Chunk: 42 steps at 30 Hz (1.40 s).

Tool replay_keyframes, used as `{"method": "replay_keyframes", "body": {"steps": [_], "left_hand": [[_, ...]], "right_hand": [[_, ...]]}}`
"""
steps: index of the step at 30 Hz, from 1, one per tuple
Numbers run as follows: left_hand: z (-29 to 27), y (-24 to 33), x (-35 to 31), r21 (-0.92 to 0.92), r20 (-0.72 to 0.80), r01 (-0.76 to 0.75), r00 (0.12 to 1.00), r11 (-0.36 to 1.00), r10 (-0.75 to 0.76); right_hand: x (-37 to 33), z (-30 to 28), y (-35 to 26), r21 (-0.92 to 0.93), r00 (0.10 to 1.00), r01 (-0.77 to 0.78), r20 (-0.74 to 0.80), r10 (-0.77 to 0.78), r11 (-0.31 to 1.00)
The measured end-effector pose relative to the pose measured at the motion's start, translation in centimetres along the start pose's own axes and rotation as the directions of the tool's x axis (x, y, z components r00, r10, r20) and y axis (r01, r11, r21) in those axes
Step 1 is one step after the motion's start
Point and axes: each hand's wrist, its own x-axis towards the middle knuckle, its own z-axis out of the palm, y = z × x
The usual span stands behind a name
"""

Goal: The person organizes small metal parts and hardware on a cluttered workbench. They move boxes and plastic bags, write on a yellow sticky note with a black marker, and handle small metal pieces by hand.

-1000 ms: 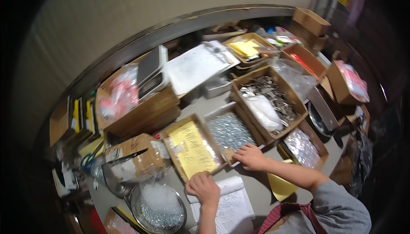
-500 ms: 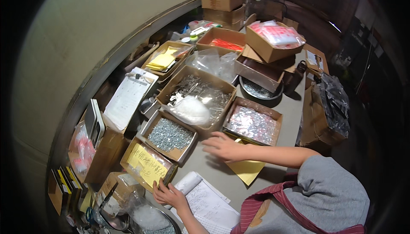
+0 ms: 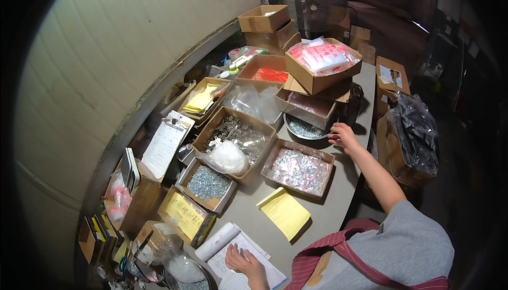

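Note:
My left hand point(image 3: 244, 262) lies over an open notebook point(image 3: 262, 271) with written pages, its fingers apart and nothing in them. Farther off, my right hand point(image 3: 343, 137) reaches to the right edge of a round bowl of small metal parts point(image 3: 307, 128). Its fingers are spread and appear to hold nothing; whether they touch the bowl's rim I cannot tell. Between my hands are a yellow sheet or pad of paper point(image 3: 286, 213) and a cardboard box of small shiny packets point(image 3: 298, 169). A box with a yellow handwritten label point(image 3: 184, 213) stands just left of the notebook.
A box of small silvery parts point(image 3: 208, 183) adjoins a larger one with metal pieces and a white bag point(image 3: 228, 158). Stacked over the bowl are boxes topped by red-and-white plastic packs point(image 3: 324, 57). A clipboard point(image 3: 167, 143) leans at left. Black plastic point(image 3: 415, 129) fills a floor carton at right.
My right hand has moved away from the yellow paper to the bowl, farther and to the right. My left hand has left the labelled box and come over the notebook. The view has shifted.

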Motion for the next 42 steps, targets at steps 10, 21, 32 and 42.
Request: {"method": "replay_keyframes", "body": {"steps": [10,21,32,42], "left_hand": [[5.6,13.2,4.2,-0.238,0.018,0.037,0.999,0.971,-0.034],[19.3,34.1,14.9,-0.636,0.411,0.324,0.910,0.700,-0.048],[28.3,39.5,22.7,-0.491,0.853,0.852,0.512,0.182,-0.099],[23.6,37.4,18.7,-0.631,0.726,0.772,0.623,0.076,-0.292]], "right_hand": [[9.2,-2.1,-1.6,0.029,0.918,-0.243,0.330,0.220,0.970],[6.9,-10.9,-24.8,-0.214,0.671,0.377,0.733,-0.107,0.901],[21.6,-14.4,-22.1,-0.514,0.493,0.841,0.597,-0.634,0.169],[23.8,-14.6,-21.2,-0.595,0.511,0.790,0.507,-0.694,0.147]]}}
